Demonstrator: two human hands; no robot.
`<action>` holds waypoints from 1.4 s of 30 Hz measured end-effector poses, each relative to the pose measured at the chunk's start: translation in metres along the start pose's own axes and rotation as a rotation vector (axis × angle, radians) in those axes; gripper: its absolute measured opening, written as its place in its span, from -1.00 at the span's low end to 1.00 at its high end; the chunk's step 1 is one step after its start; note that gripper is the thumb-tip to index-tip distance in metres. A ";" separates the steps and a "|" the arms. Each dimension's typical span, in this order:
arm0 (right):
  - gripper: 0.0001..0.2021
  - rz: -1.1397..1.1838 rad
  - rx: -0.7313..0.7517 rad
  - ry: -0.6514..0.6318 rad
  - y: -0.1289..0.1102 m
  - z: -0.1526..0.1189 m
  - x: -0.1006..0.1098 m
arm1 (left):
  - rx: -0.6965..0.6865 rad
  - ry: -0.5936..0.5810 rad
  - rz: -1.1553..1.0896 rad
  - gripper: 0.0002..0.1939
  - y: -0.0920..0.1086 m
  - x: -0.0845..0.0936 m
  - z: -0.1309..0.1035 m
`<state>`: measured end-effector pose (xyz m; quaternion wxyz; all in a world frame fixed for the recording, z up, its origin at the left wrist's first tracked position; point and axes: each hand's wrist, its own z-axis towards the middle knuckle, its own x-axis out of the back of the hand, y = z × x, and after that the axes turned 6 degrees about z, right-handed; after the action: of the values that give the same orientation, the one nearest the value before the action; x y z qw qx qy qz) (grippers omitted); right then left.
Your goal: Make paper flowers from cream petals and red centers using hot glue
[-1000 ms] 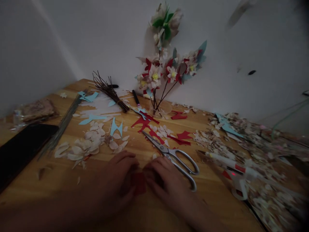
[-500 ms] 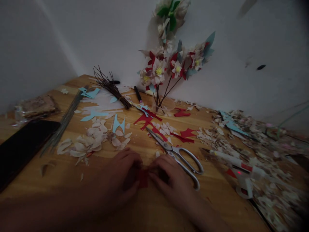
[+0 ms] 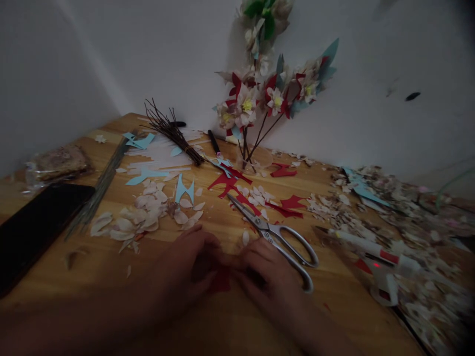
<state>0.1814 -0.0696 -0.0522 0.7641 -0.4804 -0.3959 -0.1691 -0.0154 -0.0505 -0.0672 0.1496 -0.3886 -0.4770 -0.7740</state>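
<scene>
On the wooden table (image 3: 122, 306), low and central: small piece of red paper (image 3: 221, 281) between the hands. Left hand (image 3: 181, 269): partly closed, fingers curled, thumb and fingertips gripping the paper. Right hand (image 3: 272, 274): likewise pinching it, fingers bent; exact finger contact too dim to resolve. Risks (judged): uneven pull could crease or tear the paper; right hand, close beside the scissors (image 3: 262, 225), could nudge them if it swings outward; a loose grip could let the paper slip.

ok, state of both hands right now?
Left hand: fingers curled, closed on the red paper.
Right hand: fingertips closed on the same red paper, at its other side.
</scene>
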 end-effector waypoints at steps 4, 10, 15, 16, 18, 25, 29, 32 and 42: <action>-0.82 -0.054 0.090 -0.019 -0.001 0.000 0.001 | -0.077 -0.025 0.027 -0.74 0.005 0.005 0.003; -0.77 -0.181 0.201 -0.047 -0.001 -0.001 -0.001 | -0.094 -0.033 0.089 -0.70 0.007 0.006 0.002; -0.76 -0.279 0.339 -0.059 0.000 -0.003 -0.001 | -0.145 -0.064 0.116 -0.68 0.005 0.007 0.002; -0.76 -0.302 0.350 -0.084 -0.001 -0.003 -0.001 | -0.164 -0.072 0.131 -0.66 0.005 0.008 0.002; -0.78 -0.339 0.361 -0.123 -0.002 -0.004 0.000 | -0.191 -0.092 0.168 -0.66 0.006 0.009 0.003; -0.67 -0.375 0.406 -0.127 -0.009 -0.004 0.002 | -0.313 -0.113 0.268 -0.72 0.006 0.012 0.005; -0.75 -0.409 0.405 -0.176 -0.009 -0.005 0.002 | -0.369 -0.127 0.300 -0.68 0.002 0.011 0.003; -0.84 -0.420 0.385 -0.192 -0.008 -0.006 0.001 | -0.394 -0.065 0.288 -0.64 -0.001 0.009 -0.001; -0.94 -0.419 0.337 -0.232 -0.009 -0.004 0.005 | -0.497 -0.067 0.365 -0.56 0.000 0.009 -0.014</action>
<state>0.1805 -0.0766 -0.0442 0.7311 -0.2705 -0.5938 -0.1991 -0.0272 -0.0610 -0.0640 0.1708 -0.5179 -0.1998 -0.8141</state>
